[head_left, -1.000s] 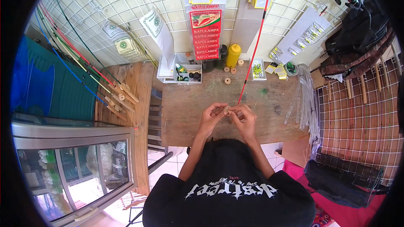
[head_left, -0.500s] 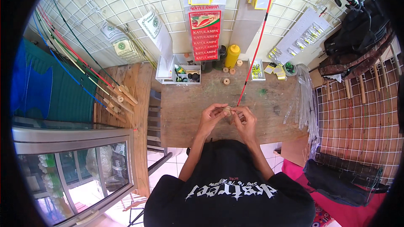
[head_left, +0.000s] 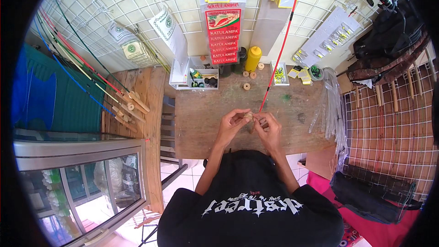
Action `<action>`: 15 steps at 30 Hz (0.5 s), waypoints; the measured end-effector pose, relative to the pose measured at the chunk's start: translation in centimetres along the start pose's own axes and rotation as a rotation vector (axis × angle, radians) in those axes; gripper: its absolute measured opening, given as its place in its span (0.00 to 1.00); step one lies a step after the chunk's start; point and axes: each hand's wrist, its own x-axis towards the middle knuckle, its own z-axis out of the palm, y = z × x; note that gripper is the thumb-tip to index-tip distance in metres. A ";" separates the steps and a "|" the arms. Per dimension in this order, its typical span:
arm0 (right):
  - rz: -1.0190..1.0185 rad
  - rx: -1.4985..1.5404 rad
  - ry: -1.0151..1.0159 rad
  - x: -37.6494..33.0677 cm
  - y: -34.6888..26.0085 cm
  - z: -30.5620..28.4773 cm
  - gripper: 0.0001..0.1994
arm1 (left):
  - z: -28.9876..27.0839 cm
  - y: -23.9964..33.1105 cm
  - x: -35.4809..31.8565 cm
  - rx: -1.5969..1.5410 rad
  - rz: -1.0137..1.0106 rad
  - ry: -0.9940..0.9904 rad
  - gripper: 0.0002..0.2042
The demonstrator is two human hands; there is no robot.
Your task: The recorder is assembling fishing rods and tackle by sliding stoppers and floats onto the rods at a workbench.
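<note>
Both of my hands meet over the front part of the wooden table. My left hand (head_left: 231,127) pinches a small round tan piece (head_left: 248,116) that looks like wood; the fingers cover part of it. Close beside it, the fingers of my right hand (head_left: 269,127) are pressed together, and whatever lies between them is too small or hidden to name. A thin red fishing rod (head_left: 280,55) with black bands slants up and away from the hands. Its lower end disappears at my right fingertips.
Small wooden spools (head_left: 246,86) and a yellow squeeze bottle (head_left: 253,59) stand farther back on the table (head_left: 206,119). A white box (head_left: 196,84) of small bottles is left of them, a small tray (head_left: 280,75) right. Clear plastic sleeves (head_left: 336,105) hang over the right edge.
The whole view has shifted slightly. Both hands stay together at the same spot, with only small finger movements, and the rod keeps nearly the same slant.
</note>
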 end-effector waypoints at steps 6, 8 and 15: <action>-0.061 -0.065 -0.036 0.1 0.8 -0.4 0.09 | 0.2 -0.1 0.2 0.005 0.018 0.005 0.16; -0.077 -0.092 -0.043 0.2 0.7 -0.6 0.09 | 0.3 -0.3 0.2 0.009 0.039 0.001 0.16; -0.059 -0.151 -0.043 -0.1 0.9 -0.4 0.11 | 0.1 -0.5 -0.4 0.023 0.032 -0.006 0.15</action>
